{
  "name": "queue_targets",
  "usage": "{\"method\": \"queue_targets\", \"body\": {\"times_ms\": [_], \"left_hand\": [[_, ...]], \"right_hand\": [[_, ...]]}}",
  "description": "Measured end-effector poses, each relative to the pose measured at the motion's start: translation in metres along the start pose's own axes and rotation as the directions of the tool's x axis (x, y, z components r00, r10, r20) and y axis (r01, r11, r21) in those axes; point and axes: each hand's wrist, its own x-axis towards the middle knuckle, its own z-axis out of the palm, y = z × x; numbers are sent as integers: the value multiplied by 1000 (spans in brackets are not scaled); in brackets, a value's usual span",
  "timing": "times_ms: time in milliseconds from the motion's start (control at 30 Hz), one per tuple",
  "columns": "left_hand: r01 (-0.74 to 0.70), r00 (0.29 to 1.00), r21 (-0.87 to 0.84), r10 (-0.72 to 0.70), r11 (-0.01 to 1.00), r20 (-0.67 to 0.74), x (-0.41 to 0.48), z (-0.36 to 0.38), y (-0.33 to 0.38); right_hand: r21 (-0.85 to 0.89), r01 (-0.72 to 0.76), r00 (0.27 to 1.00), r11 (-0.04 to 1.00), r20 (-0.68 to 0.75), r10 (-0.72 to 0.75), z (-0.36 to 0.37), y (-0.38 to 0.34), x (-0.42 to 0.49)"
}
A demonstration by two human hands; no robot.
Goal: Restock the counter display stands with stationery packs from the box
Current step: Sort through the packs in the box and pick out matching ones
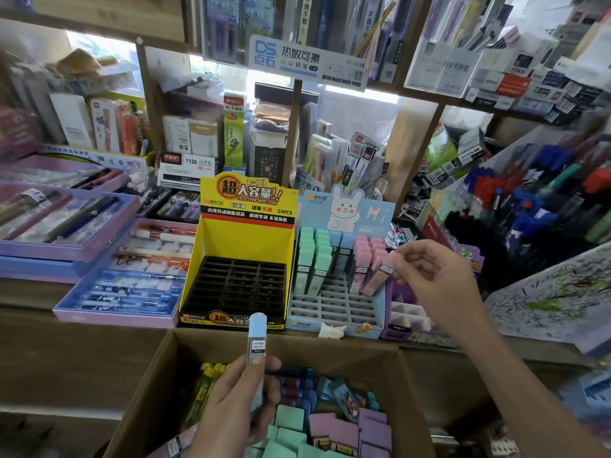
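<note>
The right hand (439, 276) pinches a pink pack (377, 279) by its upper end, thumb and first fingers closed on it. The pack hangs tilted below the fingertips (401, 259), its lower end at the grey slots of the blue rabbit stand (330, 307), just beside the pink packs that stand there; if it is inside a slot or only above it, I cannot tell. The left hand (231, 404) grips a blue-capped pack (257, 345) upright — the fingers are curled round its lower half and the thumb lies on the label, so the cap rises above the fingers, in front of the yellow stand (244, 236), whose black slots show no packs. Under this hand is the cardboard box (145, 385) with more packs in green, purple and yellow. I judge these packs to be light, stiff plastic cases, a little smooth, probably with thin leads inside that could break in a fall — so a hold on the two flat sides near the top, as the right fingers have it, leaves the bottom end free to enter a slot
</note>
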Motion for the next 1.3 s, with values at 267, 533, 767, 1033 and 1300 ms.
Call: {"method": "queue_targets", "body": {"times_ms": [267, 533, 767, 1033, 1300], "left_hand": [[-6, 1000, 8, 6, 1000, 18, 1, -1, -1], [-16, 999, 11, 15, 1000, 35, 3, -3, -3], [0, 999, 6, 0, 1000, 42, 2, -3, -1], [-5, 999, -15, 5, 1000, 34, 2, -3, -2], [-20, 998, -16, 21, 1000, 53, 1, -3, -1]], "right_hand": [[-72, 29, 998, 997, 49, -25, 1, 10, 2], [-137, 120, 991, 983, 75, -110, -3, 14, 10], [-237, 188, 978, 953, 138, -159, -3, 19, 13], [-404, 338, 941, 850, 138, -309, 4, 20, 12], [-418, 288, 956, 862, 69, -286, 11, 8, -3]]}}
